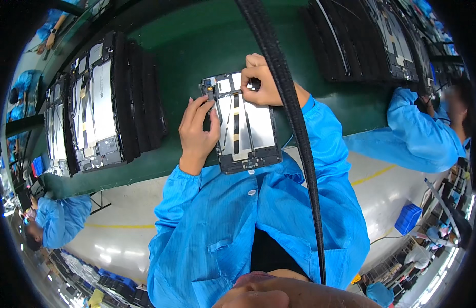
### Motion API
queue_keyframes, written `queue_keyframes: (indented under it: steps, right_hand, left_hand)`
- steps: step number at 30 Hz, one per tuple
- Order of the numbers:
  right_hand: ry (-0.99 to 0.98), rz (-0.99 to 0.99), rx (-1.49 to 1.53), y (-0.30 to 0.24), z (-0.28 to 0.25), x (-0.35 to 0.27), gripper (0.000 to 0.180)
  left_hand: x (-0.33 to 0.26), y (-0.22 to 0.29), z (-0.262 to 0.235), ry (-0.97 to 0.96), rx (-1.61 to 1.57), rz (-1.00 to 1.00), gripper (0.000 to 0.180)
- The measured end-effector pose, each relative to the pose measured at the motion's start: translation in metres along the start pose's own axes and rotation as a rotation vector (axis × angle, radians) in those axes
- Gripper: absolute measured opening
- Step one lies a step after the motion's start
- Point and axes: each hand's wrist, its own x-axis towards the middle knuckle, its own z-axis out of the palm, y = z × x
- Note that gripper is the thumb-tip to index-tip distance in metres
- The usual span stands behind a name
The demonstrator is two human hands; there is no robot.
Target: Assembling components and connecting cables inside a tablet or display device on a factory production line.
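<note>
In front of me an opened tablet [259, 126] lies on the green bench, its silver battery, dark cables and circuit parts exposed. My left hand [197, 131] grips its left edge, fingertips near a small board at the upper corner and thumb on the side. Over the upper right of the tablet, my right hand [262, 84] is closed in a pinch, finger and thumb close to the inner parts. Whatever is between those fingertips, if anything, is too small to make out.
Stacks of similar opened tablets stand at the left [96, 102] and the far right [397, 46] of the green bench [197, 38]. A black braided cord [286, 97] hangs across the view, passing by my right arm. Co-workers in blue sit at both sides.
</note>
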Motion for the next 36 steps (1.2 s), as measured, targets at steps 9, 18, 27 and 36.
queue_keyframes:
  steps: [9, 18, 27, 36]
  right_hand:
    - [0.077, 0.005, -0.027, 0.004, 0.007, 0.001, 0.009]
    - [0.049, -0.004, -0.012, -0.001, 0.003, -0.001, 0.008]
    - [-0.054, 0.028, 0.075, -0.003, -0.007, -0.003, 0.011]
    - [-0.122, 0.043, 0.134, -0.007, -0.011, -0.005, 0.014]
  left_hand:
    - [0.004, 0.001, -0.003, -0.046, 0.12, 0.068, 0.031]
    - [0.019, 0.011, -0.01, -0.175, 0.2, 0.075, 0.046]
    - [0.019, 0.013, -0.006, -0.124, 0.087, 0.0, 0.031]
    - [0.002, 0.005, 0.002, 0.027, 0.056, -0.053, 0.03]
